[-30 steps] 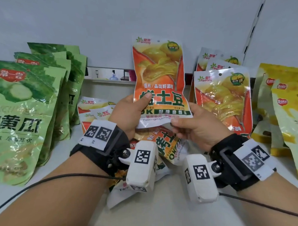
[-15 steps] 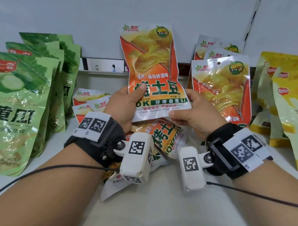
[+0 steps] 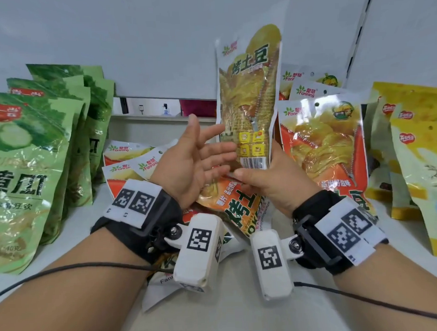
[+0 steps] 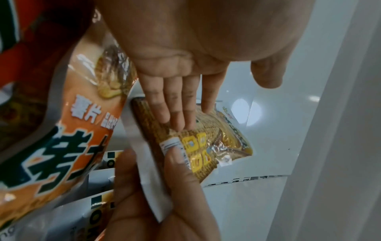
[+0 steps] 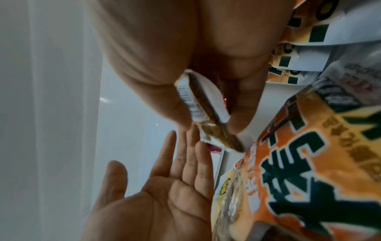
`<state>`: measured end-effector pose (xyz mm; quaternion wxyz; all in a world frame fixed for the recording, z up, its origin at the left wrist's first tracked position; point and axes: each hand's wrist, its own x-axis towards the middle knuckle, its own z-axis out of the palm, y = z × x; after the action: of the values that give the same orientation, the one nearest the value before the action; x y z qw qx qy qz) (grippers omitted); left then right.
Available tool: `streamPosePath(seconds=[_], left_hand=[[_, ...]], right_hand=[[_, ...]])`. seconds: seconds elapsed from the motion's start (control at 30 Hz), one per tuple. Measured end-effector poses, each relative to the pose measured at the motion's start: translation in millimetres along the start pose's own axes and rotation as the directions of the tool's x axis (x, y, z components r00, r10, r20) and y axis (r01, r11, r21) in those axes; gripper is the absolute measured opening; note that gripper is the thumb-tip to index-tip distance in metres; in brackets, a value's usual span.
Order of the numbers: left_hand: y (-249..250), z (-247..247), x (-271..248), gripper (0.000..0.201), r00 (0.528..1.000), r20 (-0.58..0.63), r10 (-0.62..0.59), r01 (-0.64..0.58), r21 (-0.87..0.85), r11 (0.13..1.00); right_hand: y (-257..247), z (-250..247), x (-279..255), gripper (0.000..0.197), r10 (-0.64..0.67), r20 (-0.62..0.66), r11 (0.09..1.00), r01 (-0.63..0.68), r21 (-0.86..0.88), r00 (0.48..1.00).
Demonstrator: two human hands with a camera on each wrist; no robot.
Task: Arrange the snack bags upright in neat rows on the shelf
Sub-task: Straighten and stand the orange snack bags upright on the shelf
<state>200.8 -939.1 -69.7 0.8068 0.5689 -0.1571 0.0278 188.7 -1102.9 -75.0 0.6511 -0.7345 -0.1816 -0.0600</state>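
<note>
An orange potato-chip bag [image 3: 249, 97] stands upright in the air at the centre, its back with the barcode facing me. My right hand [image 3: 262, 178] pinches its bottom edge between thumb and fingers; the right wrist view shows that edge [image 5: 198, 97] in the pinch. My left hand [image 3: 212, 150] is open beside the bag, palm up, with straight fingers [image 4: 177, 104] touching the bag's [image 4: 206, 146] face. More orange bags lie flat under my hands [image 3: 238, 209].
Green cucumber bags [image 3: 26, 159] stand in rows at the left. A row of upright orange bags [image 3: 320, 142] stands right of centre, yellow bags [image 3: 415, 146] beyond it. Other orange bags [image 3: 128, 163] lie at centre-left on the white shelf [image 3: 230, 313], which ends at a white back wall.
The held bag has been turned so its back faces me and shifted right. My left hand has let go of it and opened; the right hand keeps its pinch.
</note>
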Motion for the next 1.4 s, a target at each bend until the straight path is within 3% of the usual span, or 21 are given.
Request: streamPosePath(seconds=[0.13, 0.2, 0.27, 0.33, 0.43, 0.57, 0.67, 0.83, 0.93, 1.0, 1.07, 1.23, 1.4], left_hand=[[-0.1, 0.8, 0.6, 0.030, 0.978, -0.170, 0.119, -0.101, 0.110, 0.989], [-1.6, -0.7, 2.4, 0.036, 0.972, -0.203, 0.117, -0.093, 0.123, 0.988], [-4.4, -1.7, 2.8, 0.043, 0.980, -0.187, 0.063, -0.050, 0.074, 0.996], [-5.8, -2.6, 1.4, 0.035, 0.988, -0.152, 0.029, -0.020, 0.055, 0.998], [-7.8, -4.9, 0.7, 0.024, 0.994, -0.101, 0.038, -0.032, 0.061, 0.998], [-8.2, -4.2, -1.4, 0.032, 0.999, -0.007, 0.043, -0.042, 0.041, 0.998], [-9.5, -3.3, -3.0, 0.042, 0.998, 0.051, 0.038, -0.040, 0.041, 0.998], [-5.7, 0.3, -3.7, 0.039, 0.998, 0.060, 0.018, -0.018, 0.002, 1.000], [0.9, 2.8, -2.7, 0.026, 1.000, 0.003, -0.006, 0.006, -0.014, 1.000], [4.0, 1.7, -2.3, 0.015, 1.000, -0.030, -0.002, 0.003, 0.030, 1.000], [5.8, 2.4, -3.8, 0.019, 0.999, -0.047, 0.011, -0.008, 0.071, 0.997], [13.4, 12.1, -10.7, 0.021, 0.998, -0.052, 0.021, -0.013, 0.161, 0.987], [31.1, 26.5, -13.4, 0.023, 0.998, -0.064, 0.016, -0.006, 0.142, 0.990]], right_hand=[[-3.4, -8.4, 3.6, 0.044, 0.008, -0.044, 0.993, -0.003, 0.116, 0.999], [-3.9, -11.2, 5.6, 0.040, 0.035, -0.057, 0.981, -0.023, 0.192, 0.998], [-3.6, -11.5, 5.9, 0.036, 0.046, -0.052, 0.971, -0.033, 0.236, 0.998], [-3.1, -10.7, 5.4, 0.037, 0.041, -0.032, 0.970, -0.032, 0.242, 0.999], [-2.2, -12.4, 6.2, 0.031, 0.032, -0.039, 0.970, -0.022, 0.241, 0.999], [-5.6, -17.3, 6.4, 0.016, 0.025, -0.121, 0.976, 0.002, 0.219, 0.992], [-3.7, -19.4, 7.2, 0.054, 0.049, -0.158, 0.970, -0.009, 0.241, 0.986], [-7.7, -18.8, 9.9, 0.078, 0.090, -0.149, 0.942, -0.036, 0.333, 0.985], [-5.5, -18.0, 8.9, 0.065, 0.123, -0.116, 0.930, -0.074, 0.359, 0.986], [-5.4, -14.8, 7.4, 0.036, 0.135, -0.099, 0.929, -0.091, 0.358, 0.986], [-4.1, -14.6, 8.1, 0.015, 0.112, -0.106, 0.928, -0.066, 0.367, 0.988], [-1.8, -18.8, 10.7, 0.014, 0.024, -0.167, 0.925, 0.042, 0.379, 0.986], [-1.6, -17.5, 12.4, 0.013, 0.017, -0.140, 0.905, 0.044, 0.424, 0.990]])
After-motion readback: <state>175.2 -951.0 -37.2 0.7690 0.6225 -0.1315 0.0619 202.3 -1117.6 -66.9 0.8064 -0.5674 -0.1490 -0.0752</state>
